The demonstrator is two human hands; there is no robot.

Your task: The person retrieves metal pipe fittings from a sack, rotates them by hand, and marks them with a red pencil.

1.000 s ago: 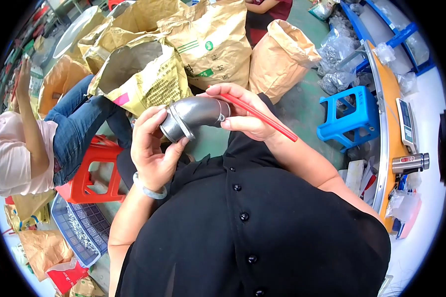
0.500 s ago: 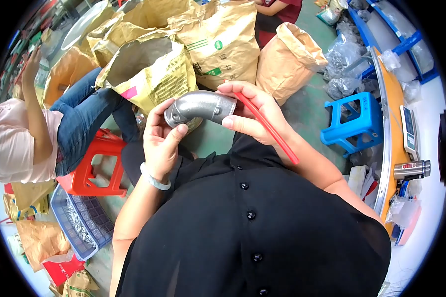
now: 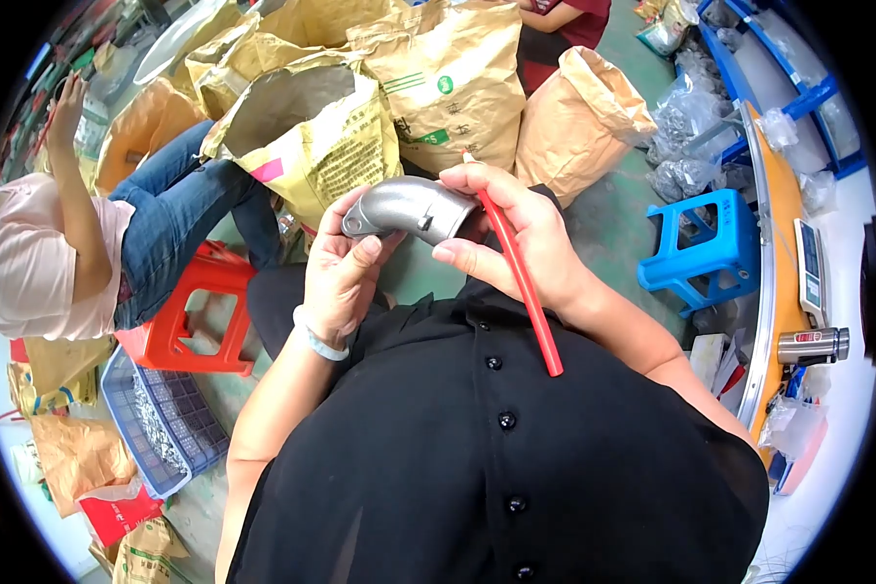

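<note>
A curved grey metal pipe elbow is held up in front of my black shirt. My left hand is closed around its left end, with the thumb below near a small lug with a hole. My right hand steadies the open right end, fingers above and thumb below. A long red pencil is tucked in that same hand, its pale tip pointing up and away and its blunt end hanging over my shirt. Part of the elbow's underside is hidden by my fingers.
Large paper sacks stand ahead. A seated person in jeans is at the left, by a red stool and a blue basket. At the right are a blue stool and a bench edge with a scale and a steel flask.
The elbow has turned in my hands, its right end now tipping lower and toward me. The red pencil has swung to a steeper angle. My view has shifted slightly.
</note>
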